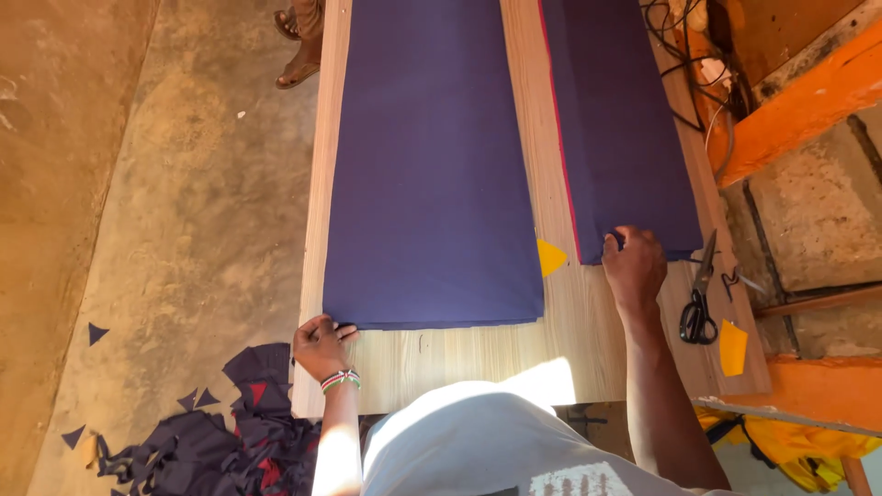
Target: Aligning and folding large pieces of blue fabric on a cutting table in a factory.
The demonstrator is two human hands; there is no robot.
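purple cloth (432, 174) pinched at corner by left hand (319, 346), right hand (634, 266) gripping second fold (625, 129), scissors (698, 308) beside

The bench (570, 312) is pale wood, smooth, with visible grain. Both folded purple cloth lengths, the wide one (432, 165) and the narrower one (625, 129), look matt and finely woven. The scissors (700, 298) have dull metal blades and black handles. The floor (184, 211) is rough, dusty concrete

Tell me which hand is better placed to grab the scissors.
Right. The right hand rests on the right cloth's near edge, just beside the scissors. The left hand is at the table's far-left corner.
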